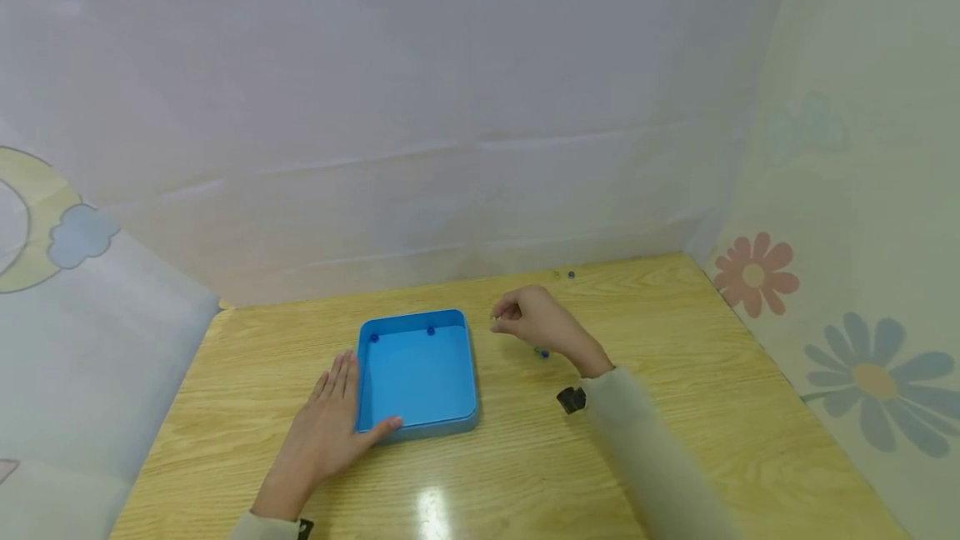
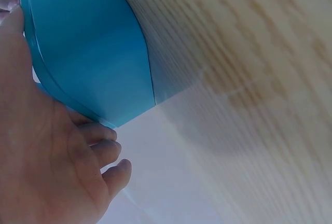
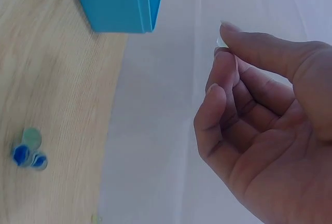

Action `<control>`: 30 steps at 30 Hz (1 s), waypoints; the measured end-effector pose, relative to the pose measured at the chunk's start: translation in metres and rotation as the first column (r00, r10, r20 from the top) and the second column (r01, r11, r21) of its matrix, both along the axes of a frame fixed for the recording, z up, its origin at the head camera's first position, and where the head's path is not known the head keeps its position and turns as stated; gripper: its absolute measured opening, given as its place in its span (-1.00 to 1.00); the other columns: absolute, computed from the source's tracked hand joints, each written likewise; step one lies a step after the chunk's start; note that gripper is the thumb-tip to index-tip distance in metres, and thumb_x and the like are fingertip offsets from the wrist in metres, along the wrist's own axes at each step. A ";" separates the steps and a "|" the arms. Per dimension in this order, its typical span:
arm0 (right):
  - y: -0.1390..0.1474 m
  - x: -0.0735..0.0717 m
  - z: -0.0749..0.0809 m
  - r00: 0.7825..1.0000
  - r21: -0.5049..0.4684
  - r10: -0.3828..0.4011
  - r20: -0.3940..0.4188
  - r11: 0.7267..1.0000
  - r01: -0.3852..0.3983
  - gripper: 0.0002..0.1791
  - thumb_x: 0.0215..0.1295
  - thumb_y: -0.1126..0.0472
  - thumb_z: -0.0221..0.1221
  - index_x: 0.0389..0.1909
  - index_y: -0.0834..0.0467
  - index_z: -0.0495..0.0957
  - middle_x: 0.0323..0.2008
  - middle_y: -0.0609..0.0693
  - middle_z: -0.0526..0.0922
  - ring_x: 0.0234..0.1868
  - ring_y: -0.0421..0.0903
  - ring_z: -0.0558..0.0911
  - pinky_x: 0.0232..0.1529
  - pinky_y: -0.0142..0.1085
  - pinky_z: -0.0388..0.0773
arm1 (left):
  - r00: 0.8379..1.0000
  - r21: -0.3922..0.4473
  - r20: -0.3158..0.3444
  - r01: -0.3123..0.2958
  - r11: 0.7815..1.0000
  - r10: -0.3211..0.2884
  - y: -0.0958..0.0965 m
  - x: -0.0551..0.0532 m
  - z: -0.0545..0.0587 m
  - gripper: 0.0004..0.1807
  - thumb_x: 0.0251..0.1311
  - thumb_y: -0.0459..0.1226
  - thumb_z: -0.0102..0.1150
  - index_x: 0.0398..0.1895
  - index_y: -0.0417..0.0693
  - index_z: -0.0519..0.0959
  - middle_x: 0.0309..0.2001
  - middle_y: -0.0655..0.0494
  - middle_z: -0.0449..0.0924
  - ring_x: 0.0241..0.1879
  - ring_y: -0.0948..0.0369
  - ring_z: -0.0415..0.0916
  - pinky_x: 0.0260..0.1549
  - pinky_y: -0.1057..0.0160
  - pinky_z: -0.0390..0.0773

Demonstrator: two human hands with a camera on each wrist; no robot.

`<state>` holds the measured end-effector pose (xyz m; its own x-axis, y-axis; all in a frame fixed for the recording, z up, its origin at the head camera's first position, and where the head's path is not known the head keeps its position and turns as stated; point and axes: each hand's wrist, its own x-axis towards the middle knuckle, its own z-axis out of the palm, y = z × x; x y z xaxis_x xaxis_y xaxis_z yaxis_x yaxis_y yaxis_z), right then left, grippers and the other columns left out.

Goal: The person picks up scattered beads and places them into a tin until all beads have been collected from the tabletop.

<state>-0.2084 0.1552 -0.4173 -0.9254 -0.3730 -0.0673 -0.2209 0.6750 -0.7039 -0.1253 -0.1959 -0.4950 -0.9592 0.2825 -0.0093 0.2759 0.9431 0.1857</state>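
Observation:
A shallow blue square box [image 1: 420, 377] sits on the table, with two dark blue marbles [image 1: 431, 330] near its far wall. My left hand [image 1: 327, 440] rests against the box's left side, fingers straight, the thumb lying over the front rim. To the right of the box, my right hand [image 1: 543, 323] is raised above the table. Its thumb and forefinger pinch a small pale, clear marble [image 3: 222, 43], mostly covered by the fingertips. Below that hand on the wood lies a cluster of marbles, a greenish one [image 3: 32, 138] beside two blue ones [image 3: 22, 154].
Toward the table's back edge lie another blue marble [image 1: 572, 275] and a pale yellowish one [image 1: 557, 274]. A pale cloth [image 1: 465, 148] hangs behind the wooden table [image 1: 675, 340], and printed sheets stand along both sides.

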 end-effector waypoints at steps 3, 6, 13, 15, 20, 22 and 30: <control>-0.010 -0.001 0.002 1.000 0.004 0.023 -0.007 1.000 -0.023 -0.83 0.30 0.11 0.29 -0.15 0.07 0.70 -0.30 -0.11 0.69 -0.34 -0.22 0.60 -0.28 -0.36 0.60 | 1.000 -0.004 -0.001 -0.001 1.000 0.001 -0.001 0.000 0.000 0.34 0.03 0.59 -0.22 0.56 -0.29 -0.10 0.58 -0.21 -0.13 0.57 -0.14 -0.11 0.52 -0.19 0.06; -0.019 -0.002 0.005 0.998 0.004 0.057 -0.012 0.998 -0.057 -0.83 0.31 0.12 0.28 -0.15 0.08 0.70 -0.32 -0.12 0.70 -0.35 -0.23 0.60 -0.29 -0.36 0.59 | 1.000 -0.005 0.002 -0.001 1.000 0.001 0.000 0.000 0.000 0.34 0.02 0.59 -0.23 0.56 -0.28 -0.11 0.58 -0.21 -0.12 0.57 -0.14 -0.11 0.52 -0.19 0.06; -0.037 -0.001 0.014 0.995 -0.014 0.105 0.006 0.994 -0.104 -0.85 0.31 0.15 0.27 -0.17 0.09 0.69 -0.33 -0.12 0.69 -0.37 -0.20 0.60 -0.28 -0.33 0.61 | 1.000 0.008 0.017 -0.008 1.000 0.008 0.002 0.001 0.002 0.35 0.02 0.59 -0.21 0.56 -0.28 -0.12 0.58 -0.21 -0.13 0.58 -0.15 -0.13 0.52 -0.19 0.06; -0.042 -0.002 0.016 0.993 -0.012 0.117 0.004 0.993 -0.117 -0.84 0.31 0.15 0.27 -0.17 0.11 0.70 -0.33 -0.12 0.69 -0.37 -0.21 0.60 -0.26 -0.33 0.61 | 1.000 0.007 0.017 -0.009 1.000 0.008 0.002 0.001 0.002 0.35 0.02 0.59 -0.21 0.56 -0.29 -0.12 0.59 -0.21 -0.15 0.58 -0.15 -0.13 0.52 -0.19 0.05; -0.054 -0.002 0.020 0.990 0.004 0.142 -0.009 0.990 -0.142 -0.83 0.30 0.14 0.28 -0.17 0.12 0.71 -0.31 -0.11 0.70 -0.34 -0.23 0.61 -0.22 -0.35 0.63 | 1.000 0.002 0.015 -0.007 1.000 0.007 0.001 0.001 0.001 0.35 0.02 0.59 -0.22 0.56 -0.29 -0.13 0.59 -0.21 -0.16 0.58 -0.14 -0.13 0.52 -0.19 0.05; -0.059 -0.002 0.021 0.988 0.009 0.152 -0.009 0.988 -0.152 -0.84 0.30 0.15 0.28 -0.18 0.11 0.71 -0.31 -0.10 0.71 -0.34 -0.23 0.61 -0.23 -0.35 0.63 | 1.000 0.006 0.014 -0.005 1.000 0.005 0.001 0.001 0.001 0.35 0.03 0.59 -0.22 0.56 -0.30 -0.13 0.58 -0.22 -0.14 0.57 -0.15 -0.12 0.52 -0.19 0.05; -0.078 -0.005 0.019 0.983 0.026 0.184 -0.002 0.983 -0.184 -0.85 0.27 0.16 0.31 -0.21 0.13 0.72 -0.32 -0.09 0.71 -0.36 -0.23 0.60 -0.28 -0.40 0.60 | 1.000 0.005 0.011 -0.005 1.000 0.005 0.001 0.001 0.001 0.34 0.03 0.59 -0.22 0.55 -0.31 -0.12 0.58 -0.24 -0.12 0.57 -0.16 -0.10 0.52 -0.19 0.05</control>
